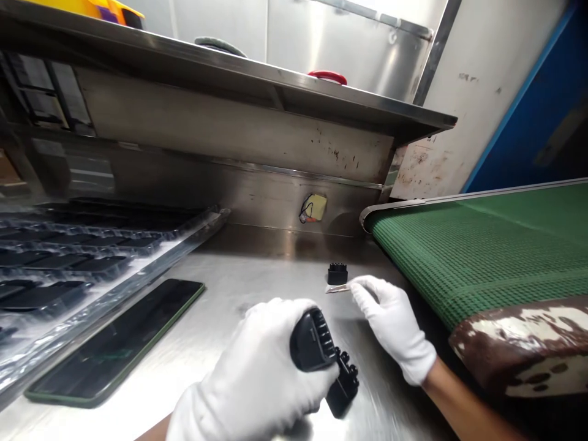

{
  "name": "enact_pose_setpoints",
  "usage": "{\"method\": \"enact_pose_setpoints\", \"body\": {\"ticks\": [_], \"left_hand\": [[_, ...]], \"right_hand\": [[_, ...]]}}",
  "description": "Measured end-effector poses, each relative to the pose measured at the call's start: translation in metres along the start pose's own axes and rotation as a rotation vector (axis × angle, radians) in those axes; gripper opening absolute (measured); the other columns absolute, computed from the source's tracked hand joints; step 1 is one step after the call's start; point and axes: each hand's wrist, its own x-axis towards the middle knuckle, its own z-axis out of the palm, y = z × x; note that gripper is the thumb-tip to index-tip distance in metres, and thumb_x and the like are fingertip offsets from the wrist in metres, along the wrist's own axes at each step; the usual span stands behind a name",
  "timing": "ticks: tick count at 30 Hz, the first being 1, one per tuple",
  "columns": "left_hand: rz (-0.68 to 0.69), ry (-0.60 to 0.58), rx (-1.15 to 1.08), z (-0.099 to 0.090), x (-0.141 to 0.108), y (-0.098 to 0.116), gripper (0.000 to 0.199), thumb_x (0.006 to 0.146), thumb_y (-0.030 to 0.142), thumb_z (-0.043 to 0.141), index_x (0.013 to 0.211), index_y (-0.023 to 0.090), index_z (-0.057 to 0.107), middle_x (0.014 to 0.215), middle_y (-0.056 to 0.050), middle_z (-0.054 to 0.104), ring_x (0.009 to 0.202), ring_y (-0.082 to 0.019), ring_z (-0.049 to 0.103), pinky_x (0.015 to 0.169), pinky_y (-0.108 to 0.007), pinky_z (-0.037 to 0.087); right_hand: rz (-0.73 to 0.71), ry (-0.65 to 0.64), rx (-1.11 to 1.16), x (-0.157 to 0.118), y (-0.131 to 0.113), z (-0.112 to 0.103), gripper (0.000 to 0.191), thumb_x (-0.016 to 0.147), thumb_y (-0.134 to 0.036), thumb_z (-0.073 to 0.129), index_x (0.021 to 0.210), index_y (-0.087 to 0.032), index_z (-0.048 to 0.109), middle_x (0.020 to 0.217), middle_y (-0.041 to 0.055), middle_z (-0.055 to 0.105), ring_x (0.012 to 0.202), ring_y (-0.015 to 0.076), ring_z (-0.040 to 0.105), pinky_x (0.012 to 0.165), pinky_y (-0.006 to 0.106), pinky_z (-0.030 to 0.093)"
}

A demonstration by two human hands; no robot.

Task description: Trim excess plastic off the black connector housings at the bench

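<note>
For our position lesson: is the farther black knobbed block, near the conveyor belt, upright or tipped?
Upright: the farther black knobbed block sits on the steel tabletop, knobs on top.

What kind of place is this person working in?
Probably a factory assembly or packing station: a green textured conveyor belt beside a bare metal worktop, clear plastic trays of black parts, and white-gloved hands, the left holding a black ribbed part.

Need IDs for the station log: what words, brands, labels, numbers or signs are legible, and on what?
No readable text.
Smartphone screen: faint green marks, too blurred.
White wall panel: small dark marks, too blurred.
Yellow patch: nothing legible.
Black device in left hand: nothing legible.
</note>
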Motion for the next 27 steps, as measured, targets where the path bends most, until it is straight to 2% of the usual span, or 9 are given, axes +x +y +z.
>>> {"method": "enact_pose_setpoints", "body": {"ticks": [2,4,5,7,10,15,20,23,27], "left_hand": [[-0.009,-0.015,-0.058,-0.001,-0.001,0.001,0.013,0.068,0.024,0.070,0.068,0.022,0.057,0.064,0.005,0.062,0.058,-0.013,0.058,0.051,-0.019,0.047],[0.009,-0.025,-0.102,-0.002,-0.001,0.001,0.010,0.069,0.020,0.068,0.072,0.023,0.059,0.066,0.005,0.063,0.059,-0.012,0.059,0.052,-0.018,0.048],[0.026,-0.026,-0.116,-0.003,-0.001,0.001,0.009,0.069,0.019,0.067,0.073,0.023,0.060,0.067,0.005,0.063,0.060,-0.012,0.059,0.052,-0.017,0.049],[0.059,-0.030,-0.138,-0.003,-0.001,0.001,0.009,0.070,0.017,0.065,0.072,0.022,0.059,0.067,0.005,0.063,0.061,-0.012,0.060,0.052,-0.017,0.050],[0.080,-0.041,-0.194,-0.003,-0.002,-0.002,0.010,0.070,0.015,0.063,0.074,0.021,0.057,0.067,0.004,0.063,0.057,-0.012,0.061,0.050,-0.019,0.051],[0.095,0.036,-0.130,-0.004,-0.004,-0.015,0.029,0.068,0.020,0.069,0.096,0.022,0.062,0.087,-0.002,0.070,0.071,-0.019,0.067,0.061,-0.027,0.056],[0.094,0.025,-0.094,-0.012,0.004,-0.024,0.023,0.069,0.022,0.068,0.091,0.021,0.060,0.083,0.003,0.065,0.064,-0.012,0.059,0.059,-0.023,0.051],[0.086,0.061,-0.055,-0.014,0.010,-0.027,0.020,0.071,0.022,0.067,0.088,0.019,0.057,0.080,0.002,0.063,0.063,-0.012,0.057,0.059,-0.024,0.049],[0.121,0.138,0.008,-0.013,0.010,-0.027,0.020,0.073,0.025,0.069,0.083,0.019,0.054,0.078,0.000,0.062,0.065,-0.014,0.059,0.061,-0.026,0.050]], "right_hand": [[0.016,0.031,-0.136,0.013,0.023,0.005,0.035,0.095,-0.022,0.047,0.126,-0.011,0.061,0.126,0.0131,0.062,0.117,0.0243,0.056,0.107,0.037,0.040],[0.031,-0.011,-0.271,0.020,0.041,0.012,0.049,0.090,-0.014,0.047,0.138,-0.002,0.052,0.142,0.0207,0.051,0.134,0.0313,0.043,0.117,0.045,0.027],[0.029,-0.053,-0.330,0.021,0.046,0.014,0.051,0.089,-0.012,0.048,0.139,0.000,0.050,0.143,0.0231,0.050,0.136,0.0340,0.041,0.116,0.048,0.027],[0.004,-0.133,-0.426,0.021,0.048,0.017,0.048,0.088,-0.013,0.050,0.134,-0.002,0.056,0.137,0.0228,0.055,0.130,0.0364,0.046,0.111,0.049,0.033],[-0.020,-0.182,-0.541,0.019,0.040,0.014,0.031,0.091,-0.019,0.051,0.115,-0.013,0.070,0.115,0.0157,0.066,0.109,0.0346,0.058,0.096,0.049,0.043],[0.038,-0.206,-0.630,0.019,0.030,0.009,0.016,0.091,-0.022,0.056,0.092,-0.015,0.071,0.091,0.0110,0.067,0.088,0.0288,0.061,0.078,0.042,0.046],[0.047,-0.188,-0.488,0.013,0.020,0.012,0.024,0.098,-0.022,0.048,0.082,-0.015,0.065,0.083,0.0104,0.066,0.079,0.0249,0.062,0.070,0.035,0.044],[-0.007,-0.196,-0.290,0.003,0.000,0.010,0.027,0.104,-0.027,0.038,0.098,-0.018,0.063,0.080,0.0020,0.067,0.072,0.0160,0.063,0.067,0.027,0.048],[-0.190,-0.141,0.054,-0.020,-0.029,0.001,0.029,0.103,-0.039,0.044,0.126,-0.031,0.061,0.111,-0.0017,0.070,0.098,0.0130,0.066,0.088,0.024,0.051]]}}
